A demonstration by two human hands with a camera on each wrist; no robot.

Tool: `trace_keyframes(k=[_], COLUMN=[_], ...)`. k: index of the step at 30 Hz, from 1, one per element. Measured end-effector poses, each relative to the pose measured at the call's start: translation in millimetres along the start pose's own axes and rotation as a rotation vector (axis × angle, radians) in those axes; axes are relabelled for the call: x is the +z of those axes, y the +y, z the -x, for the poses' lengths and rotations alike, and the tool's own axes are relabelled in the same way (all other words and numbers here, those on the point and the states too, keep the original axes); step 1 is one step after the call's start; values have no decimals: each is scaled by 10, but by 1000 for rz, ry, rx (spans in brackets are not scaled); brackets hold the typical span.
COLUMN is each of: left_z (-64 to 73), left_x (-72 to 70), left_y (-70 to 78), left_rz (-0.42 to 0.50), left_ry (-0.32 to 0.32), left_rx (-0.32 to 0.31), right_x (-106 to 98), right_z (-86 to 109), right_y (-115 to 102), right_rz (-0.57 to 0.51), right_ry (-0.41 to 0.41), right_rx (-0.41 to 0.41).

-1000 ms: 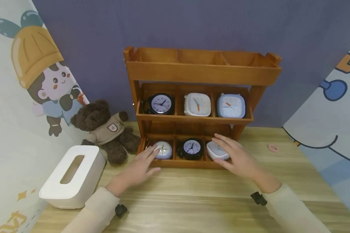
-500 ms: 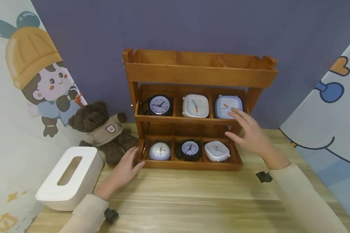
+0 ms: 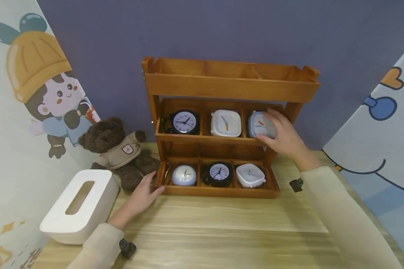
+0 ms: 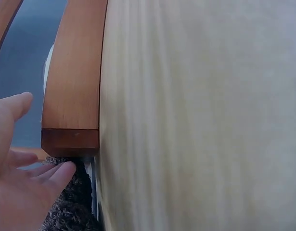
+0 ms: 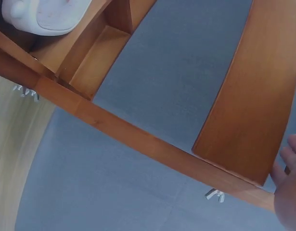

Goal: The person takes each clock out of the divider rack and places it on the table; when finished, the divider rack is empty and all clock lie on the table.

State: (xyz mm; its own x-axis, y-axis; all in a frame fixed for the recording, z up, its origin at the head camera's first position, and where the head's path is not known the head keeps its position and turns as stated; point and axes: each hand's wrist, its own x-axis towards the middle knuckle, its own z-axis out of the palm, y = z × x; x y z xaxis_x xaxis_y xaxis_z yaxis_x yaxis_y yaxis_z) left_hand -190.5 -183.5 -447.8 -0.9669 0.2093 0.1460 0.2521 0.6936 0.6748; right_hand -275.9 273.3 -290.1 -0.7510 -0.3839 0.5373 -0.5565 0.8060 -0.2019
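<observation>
"Right hand first: how does it stand?"

"Thumb and fingers curve round the blue clock, thumb at the lower edge, fingers over the upper right side."

"And where is that clock?"

"It's in the right compartment of the middle tier of a wooden shelf. Beside it, in the centre, is a white clock, and a black clock fills the left compartment."

"How about the left hand?"

"Its fingers are apart and relaxed, at the left end of the bottom tier. I can't tell whether they touch the wood. Just beyond it is a brown teddy bear."

"What's on that bottom tier?"

"A round clock, a second black clock and a second white clock, one per compartment. On the surface, near the bear, sits a white box."
</observation>
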Motion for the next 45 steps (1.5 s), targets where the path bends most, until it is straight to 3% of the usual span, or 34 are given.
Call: trace_keyframes(k=[13,25,34,45], left_z=[-74,-62,-69,-94], left_x=[10,10,2,27], left_y=[-15,14,9,-25], left_rz=[-4,1,1,-11], left_ry=[-44,-31,-17,-1], left_rx=[3,-9,2,1], right_x=[-48,-84,-40,25], right_z=[-99,-179,-235,-220], right_y=[11,9,-54,-33], right_rz=[-20,-30,-37,-53], right_ry=[-156,-266,-231,-93], right_rx=[135,207,206,245])
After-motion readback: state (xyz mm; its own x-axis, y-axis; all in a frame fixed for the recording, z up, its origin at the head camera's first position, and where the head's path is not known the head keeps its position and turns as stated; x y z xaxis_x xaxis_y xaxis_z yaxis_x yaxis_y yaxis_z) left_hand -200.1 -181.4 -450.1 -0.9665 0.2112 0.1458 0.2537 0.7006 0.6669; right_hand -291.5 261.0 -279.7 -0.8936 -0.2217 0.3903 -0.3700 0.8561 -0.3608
